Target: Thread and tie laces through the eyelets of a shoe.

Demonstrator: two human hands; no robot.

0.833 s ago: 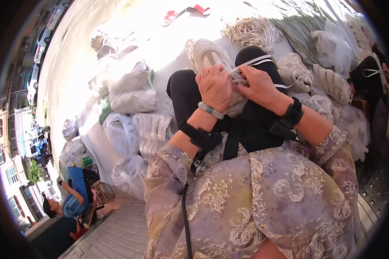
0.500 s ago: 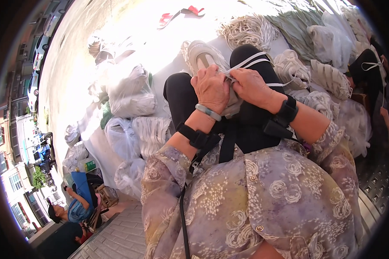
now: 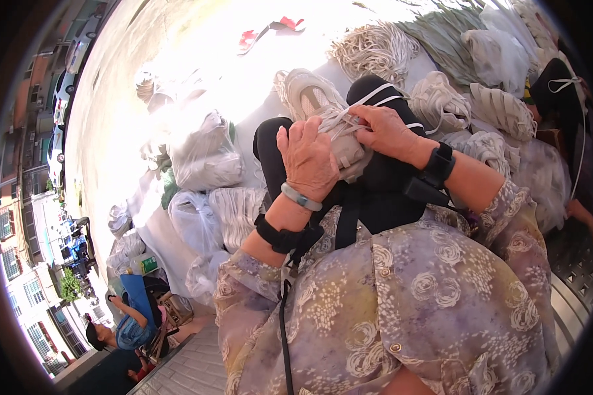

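White laces (image 3: 339, 122) are gripped by both hands: left hand (image 3: 308, 161) clamps the pale sneaker (image 3: 323, 105) on the lap, right hand (image 3: 385, 131) pinches at 3 o'clock; lacing looks half done.

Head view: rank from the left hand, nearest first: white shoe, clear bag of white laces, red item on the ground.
1. white shoe: under the left hand, on the lap.
2. clear bag of white laces: to that hand's left, on the pile.
3. red item: far up on the bright ground.
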